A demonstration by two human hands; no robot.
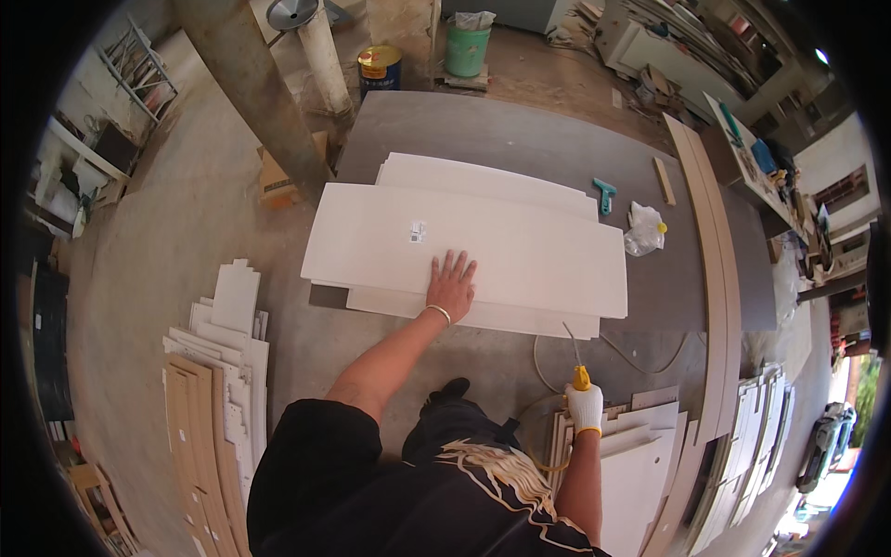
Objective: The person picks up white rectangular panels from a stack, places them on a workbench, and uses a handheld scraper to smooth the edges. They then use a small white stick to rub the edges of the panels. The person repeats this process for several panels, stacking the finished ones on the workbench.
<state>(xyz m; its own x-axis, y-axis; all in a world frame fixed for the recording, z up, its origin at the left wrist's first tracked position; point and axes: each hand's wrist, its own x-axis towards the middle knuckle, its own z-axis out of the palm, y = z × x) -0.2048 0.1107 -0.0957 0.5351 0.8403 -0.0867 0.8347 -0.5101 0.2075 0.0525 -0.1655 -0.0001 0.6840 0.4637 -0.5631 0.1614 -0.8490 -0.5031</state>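
Bare and flat, my left hand (451,286) presses on the top white panel (520,251), its fingers spread. A small printed label (418,232) is stuck on that panel, left of my fingers. More white panels (483,172) lie under it, their edges sticking out at the far and near sides. My right hand (585,408), in a white glove with a yellow cuff, is closed around a yellow air blow gun (581,377). Its thin metal nozzle (572,342) points up toward the near right edge of the panels. A hose (538,362) curves over the floor nearby.
The panels rest on a large grey board (520,125), along with a teal scraper (605,196), a plastic bag (644,230) and a wood strip (665,181). Long brown boards (715,278) run along the right. Panel stacks stand at left (200,427) and right (640,464). A column (246,84) rises behind.
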